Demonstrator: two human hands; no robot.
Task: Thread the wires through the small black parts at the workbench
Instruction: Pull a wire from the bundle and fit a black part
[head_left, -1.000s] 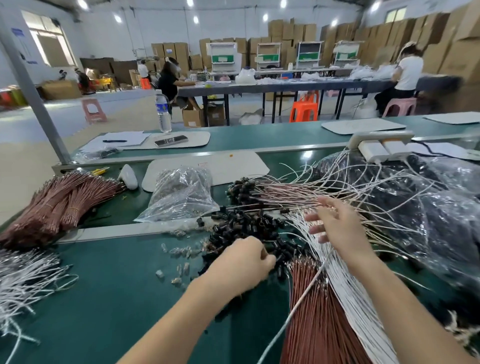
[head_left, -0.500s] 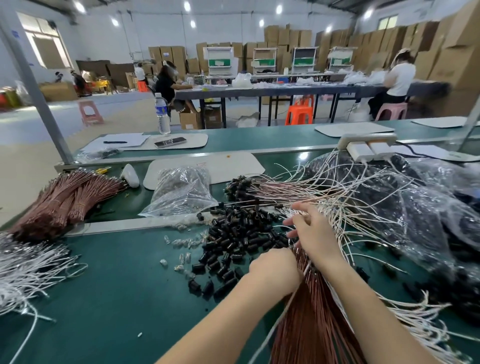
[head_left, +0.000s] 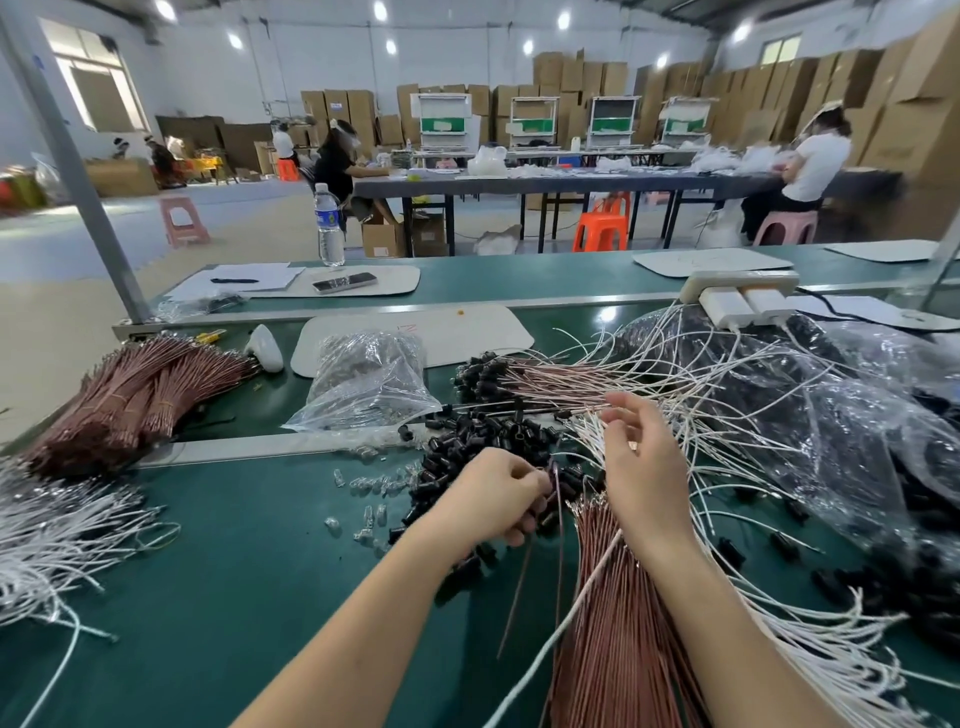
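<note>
Left hand (head_left: 493, 499) grip hidden, perhaps pinching a wire (head_left: 514, 597), brown wire bundle (head_left: 613, 649) cut off below

One water bottle (head_left: 329, 224), one pen (head_left: 234, 280), two white plugs (head_left: 724, 309), one power strip (head_left: 743, 280), black parts (head_left: 483, 436) too many to count.

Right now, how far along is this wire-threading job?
Some done: capped wires fan out behind the hands. In hand: the left hand pinches a brown wire over the loose black parts; the right hand holds a white wire. Left: the bare brown bundle and white bundle.
</note>
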